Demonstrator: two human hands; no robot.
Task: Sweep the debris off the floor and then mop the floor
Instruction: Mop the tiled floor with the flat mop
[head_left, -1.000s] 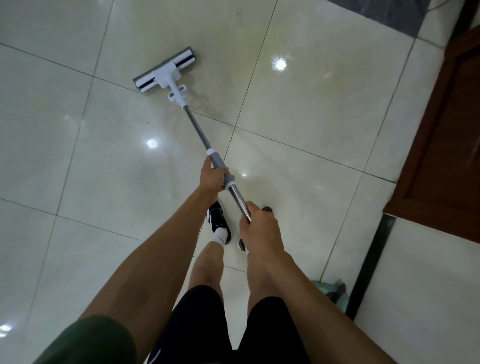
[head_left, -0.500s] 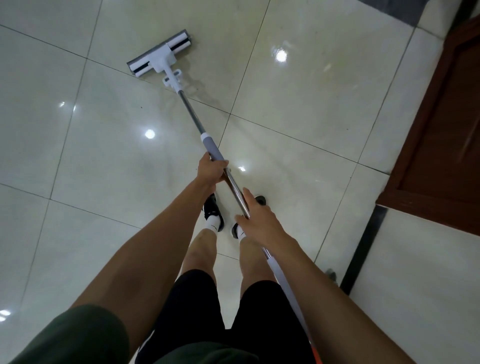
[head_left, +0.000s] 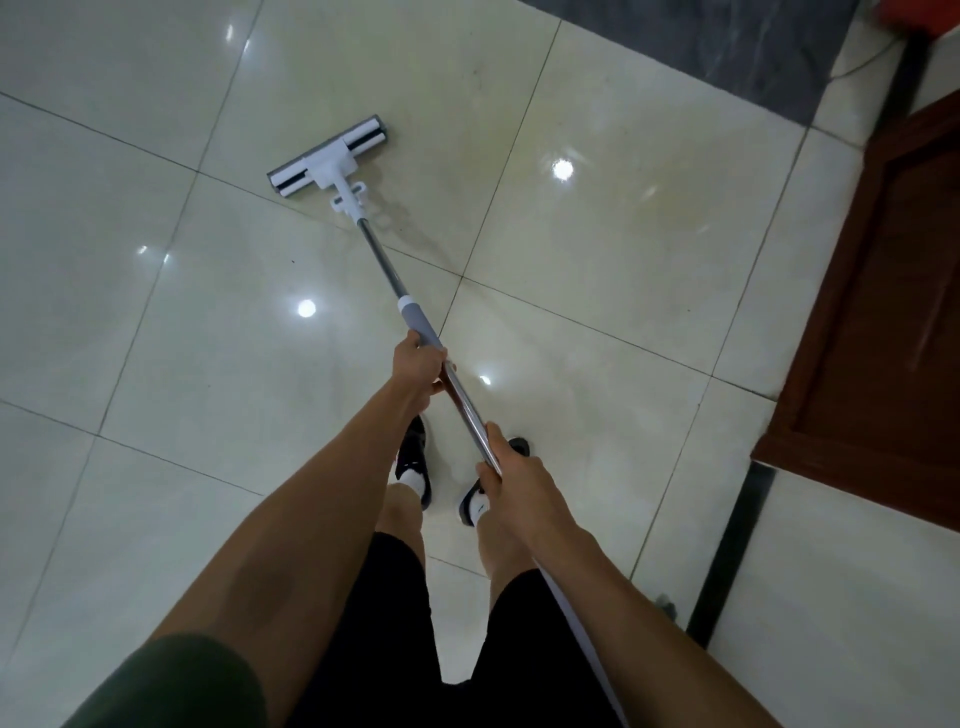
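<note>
Glossy cream floor tiles are carrying one flat mop, whose head is lying flat across a grout line ahead of you. You are holding its single steel pole with two hands. Your left hand is gripping the lower end of the grey sleeve, fingers curled fully around it. Your right hand is gripping the bare steel further up, fingers wrapped closed around the pole. Two black shoes are standing below the pole. One brown wooden door is sitting at your right.
</note>
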